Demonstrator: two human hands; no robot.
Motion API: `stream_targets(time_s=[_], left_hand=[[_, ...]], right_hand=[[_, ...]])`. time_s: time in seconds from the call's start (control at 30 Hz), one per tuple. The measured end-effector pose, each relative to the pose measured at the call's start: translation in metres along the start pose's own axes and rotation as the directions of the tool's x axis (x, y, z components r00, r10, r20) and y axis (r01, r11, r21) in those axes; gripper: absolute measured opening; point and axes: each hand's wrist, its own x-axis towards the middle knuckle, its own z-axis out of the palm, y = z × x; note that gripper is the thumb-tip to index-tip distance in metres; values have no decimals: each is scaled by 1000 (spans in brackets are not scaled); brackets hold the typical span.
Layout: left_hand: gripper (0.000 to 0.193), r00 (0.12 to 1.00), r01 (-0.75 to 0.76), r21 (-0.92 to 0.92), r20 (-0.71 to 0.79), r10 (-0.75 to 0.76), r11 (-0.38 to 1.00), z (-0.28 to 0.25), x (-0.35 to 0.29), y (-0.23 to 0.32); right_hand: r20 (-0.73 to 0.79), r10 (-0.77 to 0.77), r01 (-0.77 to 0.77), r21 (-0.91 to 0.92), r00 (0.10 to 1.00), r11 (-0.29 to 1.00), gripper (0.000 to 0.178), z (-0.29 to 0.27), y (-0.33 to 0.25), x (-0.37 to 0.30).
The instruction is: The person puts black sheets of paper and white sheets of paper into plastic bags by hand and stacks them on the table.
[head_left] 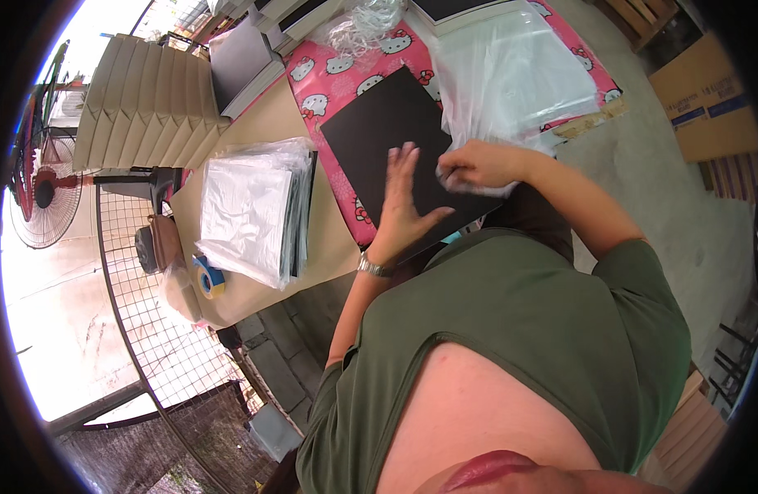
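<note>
A black rectangular board (379, 132) lies at a slant on the pink tablecloth in front of me. My left hand (405, 212) rests flat over its near part, fingers stretched and thumb out to the side. Over the board's right edge is my right hand (478, 167), its fingers curled together and slightly blurred. What those fingers hold, if anything, is hidden. Clear plastic bags (511, 78) are spread in a loose pile just beyond the right hand, and some plastic also shows below its wrist.
Left of the board stands a stack of plastic-wrapped boards (246, 216). A blue-and-yellow tape roll (208, 278) lies near the table's left edge. Tall beige padded stacks (148, 107), a fan (46, 193) and crumpled plastic (364, 25) are farther off. A cardboard box (700, 99) stands at right.
</note>
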Motion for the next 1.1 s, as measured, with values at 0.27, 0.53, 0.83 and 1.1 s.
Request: stream_targets(time_s=[0.27, 0.53, 0.83, 1.1], left_hand=[[11, 849, 359, -804, 71, -524, 474, -10, -1, -4], [8, 812, 355, -804, 12, -583, 478, -26, -12, 1], [8, 820, 181, -911, -69, -568, 372, -22, -3, 8], [29, 615, 205, -978, 156, -773, -35, -91, -23, 20]], right_hand=[[-223, 399, -162, 662, 890, 732, 18, -3, -56, 28], [-450, 323, -147, 382, 832, 912, 7, 18, -60, 37], [-628, 177, 76, 354, 757, 932, 15, 16, -52, 63], [115, -90, -5, 639, 989, 769, 11, 4, -50, 25]])
